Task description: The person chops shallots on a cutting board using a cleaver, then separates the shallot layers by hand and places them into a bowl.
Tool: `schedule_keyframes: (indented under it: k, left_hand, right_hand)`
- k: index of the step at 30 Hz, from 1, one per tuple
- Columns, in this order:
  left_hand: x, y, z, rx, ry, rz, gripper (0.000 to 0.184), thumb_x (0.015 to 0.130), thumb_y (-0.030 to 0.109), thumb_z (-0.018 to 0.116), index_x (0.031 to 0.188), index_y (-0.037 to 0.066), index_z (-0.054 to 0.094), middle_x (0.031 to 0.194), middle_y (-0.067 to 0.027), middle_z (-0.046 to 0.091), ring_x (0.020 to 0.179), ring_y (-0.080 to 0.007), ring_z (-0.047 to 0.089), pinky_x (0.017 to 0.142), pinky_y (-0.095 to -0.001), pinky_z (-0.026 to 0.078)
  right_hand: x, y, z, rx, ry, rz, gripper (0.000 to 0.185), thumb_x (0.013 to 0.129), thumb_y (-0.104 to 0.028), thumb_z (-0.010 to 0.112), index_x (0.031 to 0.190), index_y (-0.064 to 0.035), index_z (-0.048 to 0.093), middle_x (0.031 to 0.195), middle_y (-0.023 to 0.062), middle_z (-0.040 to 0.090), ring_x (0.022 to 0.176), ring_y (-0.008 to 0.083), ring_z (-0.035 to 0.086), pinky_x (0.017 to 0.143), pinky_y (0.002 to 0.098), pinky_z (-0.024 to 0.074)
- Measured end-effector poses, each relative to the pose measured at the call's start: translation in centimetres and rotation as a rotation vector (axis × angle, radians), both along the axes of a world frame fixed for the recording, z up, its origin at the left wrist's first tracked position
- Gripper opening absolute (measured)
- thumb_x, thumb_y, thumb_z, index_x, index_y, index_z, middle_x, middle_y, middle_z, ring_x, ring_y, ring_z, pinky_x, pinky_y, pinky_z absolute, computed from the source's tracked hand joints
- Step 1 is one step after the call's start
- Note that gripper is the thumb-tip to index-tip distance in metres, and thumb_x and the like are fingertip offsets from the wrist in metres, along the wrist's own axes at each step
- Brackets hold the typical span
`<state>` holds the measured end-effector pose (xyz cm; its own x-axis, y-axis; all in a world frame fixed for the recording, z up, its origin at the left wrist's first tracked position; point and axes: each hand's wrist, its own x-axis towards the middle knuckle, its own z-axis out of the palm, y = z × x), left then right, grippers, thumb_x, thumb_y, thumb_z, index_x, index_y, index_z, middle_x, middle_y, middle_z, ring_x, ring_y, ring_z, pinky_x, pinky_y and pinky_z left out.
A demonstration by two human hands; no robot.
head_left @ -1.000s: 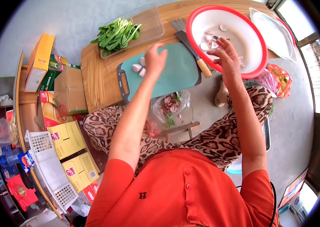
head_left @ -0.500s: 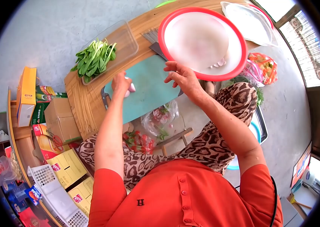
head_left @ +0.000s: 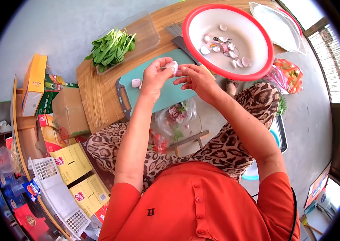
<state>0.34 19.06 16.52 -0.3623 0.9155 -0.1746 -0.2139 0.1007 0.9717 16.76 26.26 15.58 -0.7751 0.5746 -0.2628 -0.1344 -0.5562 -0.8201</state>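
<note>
My left hand pinches a white-pink onion piece above the teal cutting board. Close against its right side are the fingertips of my right hand, thumb and forefinger drawn together at the onion's edge and the other fingers loosely curled. Two more pinkish pieces rest on the board's left part. A red-rimmed white basin with several onion pieces in it stands beyond my right hand. Between board and basin lies a knife, partly hidden.
Leafy greens lie in a clear plastic tray at the back left. Dry noodle-like sticks are spread along the wooden table. A clear bag hangs below the board; cartons stand at left, a coloured bag at right.
My left hand has lifted an onion piece from the board and brought it right, to my right hand. The blur over the basin is gone, and its onion pieces show clearly.
</note>
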Motion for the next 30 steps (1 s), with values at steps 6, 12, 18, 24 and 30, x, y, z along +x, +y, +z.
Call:
schedule_keyframes:
  k: [6,12,18,24,30]
  left_hand:
    - [1.9,-1.7,3.7,0.026,0.646,-0.116,0.044,0.081,-0.001,0.061,0.125,0.0,0.056,0.118,-0.0109,0.061,0.109,-0.0194,0.06,0.09,-0.034,0.053]
    - [2.6,-2.7,4.5,0.057,0.785,-0.106,0.043,0.08,-0.006,0.058,0.123,0.001,0.057,0.12,-0.0122,0.06,0.112,-0.0235,0.061,0.092,-0.0357,0.054]
    - [3.0,-3.4,4.6,0.146,0.834,-0.084,0.039,0.079,-0.006,0.06,0.117,0.001,0.058,0.111,-0.0147,0.062,0.099,-0.0273,0.066,0.084,-0.0352,0.057]
    - [3.3,-3.7,5.4,0.122,1.131,-0.128,0.04,0.077,-0.003,0.063,0.117,0.003,0.059,0.115,-0.0134,0.061,0.095,-0.0268,0.065,0.082,-0.0343,0.056]
    - [3.7,-3.9,4.9,0.144,1.13,-0.066,0.039,0.076,-0.001,0.065,0.114,0.005,0.061,0.107,-0.0111,0.063,0.094,-0.0263,0.064,0.079,-0.0342,0.055]
  right_hand:
    - [0.3,0.6,-0.9,-0.225,0.122,0.111,0.026,0.097,-0.027,0.058,0.111,-0.0051,0.057,0.1,0.0066,0.066,0.093,0.0176,0.065,0.074,0.0289,0.0502]
    - [0.8,0.3,0.5,-0.263,0.13,0.174,0.027,0.095,-0.028,0.061,0.111,-0.0061,0.057,0.106,0.0065,0.065,0.094,0.0164,0.065,0.072,0.0292,0.0506]
    - [0.6,-0.1,0.2,-0.235,0.172,0.177,0.025,0.095,-0.022,0.061,0.112,-0.0056,0.057,0.107,0.0066,0.065,0.09,0.0161,0.066,0.073,0.0306,0.0534]
    - [0.7,-0.1,-0.4,-0.249,0.201,0.192,0.023,0.095,-0.023,0.061,0.112,-0.0069,0.058,0.104,0.0056,0.066,0.089,0.0157,0.066,0.077,0.0317,0.0533]
    - [0.7,-0.2,-0.7,-0.237,0.185,0.2,0.02,0.094,-0.024,0.063,0.105,-0.0088,0.057,0.099,0.005,0.066,0.085,0.0146,0.065,0.077,0.0311,0.0535]
